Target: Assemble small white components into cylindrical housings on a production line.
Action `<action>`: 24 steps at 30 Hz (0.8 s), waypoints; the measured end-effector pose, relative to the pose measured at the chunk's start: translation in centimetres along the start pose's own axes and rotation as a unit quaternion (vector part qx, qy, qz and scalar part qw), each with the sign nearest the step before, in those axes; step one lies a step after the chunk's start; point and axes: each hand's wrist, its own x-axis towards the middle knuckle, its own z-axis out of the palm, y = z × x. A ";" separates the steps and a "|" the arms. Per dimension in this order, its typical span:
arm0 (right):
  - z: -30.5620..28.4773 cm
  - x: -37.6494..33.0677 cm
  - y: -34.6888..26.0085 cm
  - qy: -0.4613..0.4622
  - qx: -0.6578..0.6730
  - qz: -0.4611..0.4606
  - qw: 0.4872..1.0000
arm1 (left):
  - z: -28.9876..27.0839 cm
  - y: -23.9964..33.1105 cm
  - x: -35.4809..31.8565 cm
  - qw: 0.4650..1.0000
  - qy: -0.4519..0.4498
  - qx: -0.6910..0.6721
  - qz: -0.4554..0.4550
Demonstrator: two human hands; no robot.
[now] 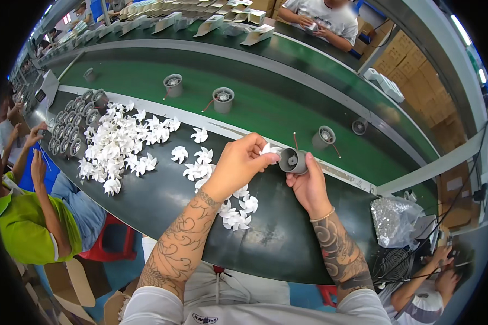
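Observation:
Between the thumb and fingers of my left hand (238, 162) is a small white fan impeller (269, 152). It sits right beside the mouth of a grey round fan housing (296, 163), which my right hand (311, 189) grips from the right. The housing is tilted with its opening toward my left hand, and a hub shows inside. A thin red wire rises behind it. Loose white impellers (234, 215) lie on the dark table under my left forearm. A large pile of white impellers (119, 138) spreads farther left.
Stacked grey housings (73, 123) stand at the table's left end. On the green conveyor (265, 116) are several housings, including one (223, 100) with a red wire. A clear bag of small metal parts (394, 219) lies at the right. Co-workers sit left, right and across.

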 end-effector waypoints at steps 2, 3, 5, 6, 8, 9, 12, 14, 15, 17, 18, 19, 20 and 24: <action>-0.6 0.3 0.4 0.005 0.021 -0.015 1.000 | 0.8 0.0 -0.2 0.999 -0.038 -0.033 0.010; -0.7 0.4 0.4 -0.011 -0.006 -0.021 1.000 | 1.1 0.5 -0.8 0.998 -0.039 -0.025 0.043; -0.2 0.0 0.5 -0.010 -0.037 -0.020 0.999 | 1.3 0.6 -1.3 0.988 -0.045 0.063 0.136; 0.1 0.0 0.4 -0.025 -0.029 -0.005 0.999 | 1.3 0.4 -1.5 0.988 -0.052 0.070 0.126; 0.1 0.0 -0.2 -0.032 -0.012 0.013 0.999 | 1.6 0.1 -1.3 0.940 -0.043 0.182 0.287; -0.2 -0.1 -0.3 -0.050 -0.013 0.016 0.999 | 1.9 0.0 -1.2 0.942 -0.054 0.183 0.276; -1.4 0.4 -0.1 -0.096 -0.065 0.023 0.993 | 2.4 0.5 -1.1 0.921 -0.015 0.268 0.280; -1.2 0.4 0.0 -0.096 -0.087 0.035 0.991 | 2.3 0.2 -1.1 0.917 -0.008 0.280 0.285; -1.0 0.3 0.0 -0.092 -0.099 0.036 0.990 | 2.3 0.1 -1.0 0.910 -0.006 0.289 0.297; -1.1 0.2 -0.1 -0.082 -0.107 0.043 0.990 | 2.7 0.0 -1.2 0.914 0.001 0.286 0.287; -1.2 0.3 -0.3 -0.102 -0.115 0.040 0.987 | 2.9 0.0 -1.2 0.915 0.018 0.285 0.286; -1.2 0.3 -0.5 -0.121 -0.124 0.036 0.984 | 3.0 0.0 -1.3 0.916 0.015 0.285 0.283; -0.9 0.2 -0.5 -0.111 -0.109 0.039 0.987 | 3.1 0.0 -1.4 0.916 0.024 0.284 0.281; -1.2 0.1 0.0 -0.114 -0.098 0.038 0.988 | 3.0 0.1 -1.5 0.917 0.023 0.275 0.287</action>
